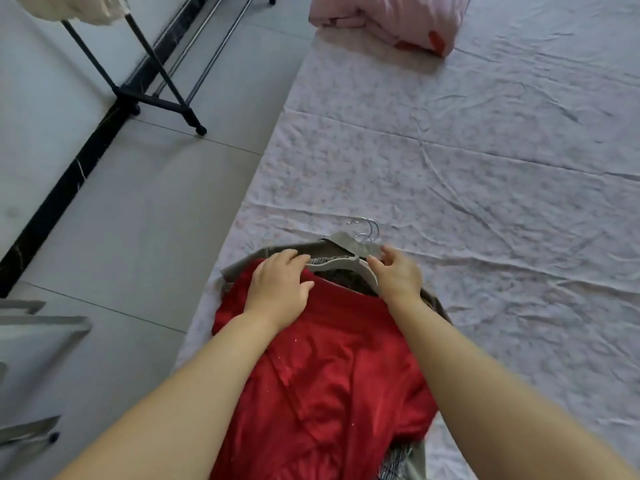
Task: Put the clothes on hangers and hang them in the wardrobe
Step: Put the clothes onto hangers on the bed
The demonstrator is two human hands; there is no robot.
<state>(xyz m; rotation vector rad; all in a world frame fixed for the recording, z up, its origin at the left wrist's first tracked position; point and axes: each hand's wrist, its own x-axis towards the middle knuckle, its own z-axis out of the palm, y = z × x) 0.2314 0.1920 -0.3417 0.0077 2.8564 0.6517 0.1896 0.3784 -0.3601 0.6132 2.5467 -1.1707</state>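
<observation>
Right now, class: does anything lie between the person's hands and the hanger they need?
Nothing visible does. The right hand already pinches the grey hanger, and the left hand rests on the red garment beside it.

We see a bed (485,161) covered by a pale, wrinkled sheet with a faint floral print, filling the right side of the view. At its far end lies a folded pink quilt (391,19) with red marks. To the left of the bed runs a grey tiled floor (166,209), bordered by a black marbled baseboard (69,181) along a white wall. The black metal foot of a stand (156,98) rests on the floor near the baseboard, with something white and fluffy (76,8) above it. Grey panels (31,327) sit at the lower left edge; we cannot tell what they are.
</observation>
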